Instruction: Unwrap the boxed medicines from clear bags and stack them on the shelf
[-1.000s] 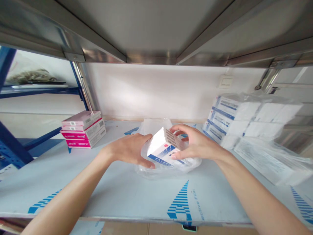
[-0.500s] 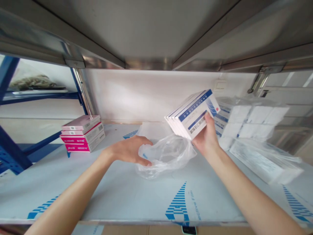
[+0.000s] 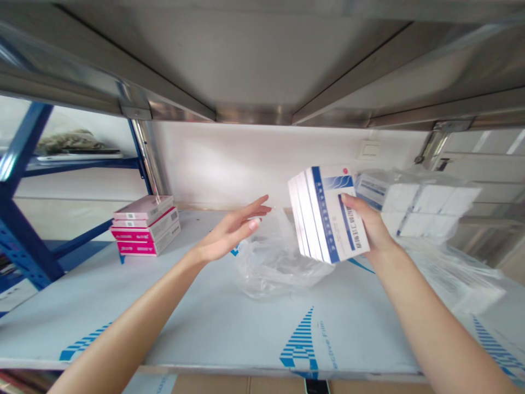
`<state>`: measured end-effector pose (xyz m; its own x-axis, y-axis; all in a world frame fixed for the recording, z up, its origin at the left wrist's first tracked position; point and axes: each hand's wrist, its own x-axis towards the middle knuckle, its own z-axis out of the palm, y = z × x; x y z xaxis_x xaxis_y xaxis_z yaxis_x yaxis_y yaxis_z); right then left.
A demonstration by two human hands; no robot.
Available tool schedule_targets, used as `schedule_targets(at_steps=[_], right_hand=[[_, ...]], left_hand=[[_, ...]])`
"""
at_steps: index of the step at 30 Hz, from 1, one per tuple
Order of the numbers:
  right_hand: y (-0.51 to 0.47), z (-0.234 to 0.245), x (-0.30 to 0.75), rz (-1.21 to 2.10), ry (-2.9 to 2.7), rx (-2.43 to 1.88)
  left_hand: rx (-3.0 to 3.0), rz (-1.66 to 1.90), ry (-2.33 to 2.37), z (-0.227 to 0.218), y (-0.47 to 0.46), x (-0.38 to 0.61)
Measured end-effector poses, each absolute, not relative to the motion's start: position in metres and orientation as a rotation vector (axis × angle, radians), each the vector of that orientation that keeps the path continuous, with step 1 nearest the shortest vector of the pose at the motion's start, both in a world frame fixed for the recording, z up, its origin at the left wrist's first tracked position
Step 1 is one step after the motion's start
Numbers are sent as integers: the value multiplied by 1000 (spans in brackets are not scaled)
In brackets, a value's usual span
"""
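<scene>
My right hand (image 3: 371,223) grips a stack of white and blue medicine boxes (image 3: 328,213), thumb on the printed front face. The stack is held up above the shelf, its box edges turned toward the left. My left hand (image 3: 233,230) holds nothing; its fingers are stretched out and point toward the boxes, apart from them. Below and between both hands a crumpled clear plastic bag (image 3: 279,271) lies on the film-covered shelf (image 3: 221,323).
Pink and white boxes (image 3: 145,227) are stacked at the left. On the right stand plastic-wrapped white boxes (image 3: 426,200), with another wrapped pack (image 3: 463,279) in front. A metal shelf (image 3: 254,60) hangs low overhead. A blue rack post (image 3: 24,191) rises at far left.
My right hand has turned the box stack more upright and brought it slightly lower. My left hand has come off the plastic bag, rising with its fingers straightened. The bag has sunk and spread.
</scene>
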<state>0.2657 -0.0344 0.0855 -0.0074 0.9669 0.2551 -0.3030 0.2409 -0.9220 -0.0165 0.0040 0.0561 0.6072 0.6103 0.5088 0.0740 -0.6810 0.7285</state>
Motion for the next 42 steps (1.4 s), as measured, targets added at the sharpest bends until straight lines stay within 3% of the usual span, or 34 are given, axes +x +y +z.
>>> schedule_targets(at_steps=[6, 10, 17, 20, 26, 32, 37, 42], right_hand=[[-65, 108, 229, 1224, -1610, -920], [-68, 110, 201, 1025, -1677, -1129], [-55, 119, 170, 1166, -1841, -942], [-36, 121, 145, 1078, -1766, -995], [15, 116, 82, 818, -1889, -1245], [52, 74, 14, 416, -2131, -1609], [68, 38, -39, 279, -2199, -1606], [84, 23, -67, 277, -2216, -1587]], left_hand=[[1794, 930, 234, 62, -9, -18], [1754, 1050, 328, 58, -13, -25], [1445, 1364, 586, 59, 0, -51], [1630, 1509, 837, 63, -2, -76], [2209, 2028, 1777, 49, -4, -147], [2373, 1662, 2278, 8, -2, -208], [2237, 1446, 2208, -13, 5, -232], [2236, 1485, 2039, -19, 11, -236]])
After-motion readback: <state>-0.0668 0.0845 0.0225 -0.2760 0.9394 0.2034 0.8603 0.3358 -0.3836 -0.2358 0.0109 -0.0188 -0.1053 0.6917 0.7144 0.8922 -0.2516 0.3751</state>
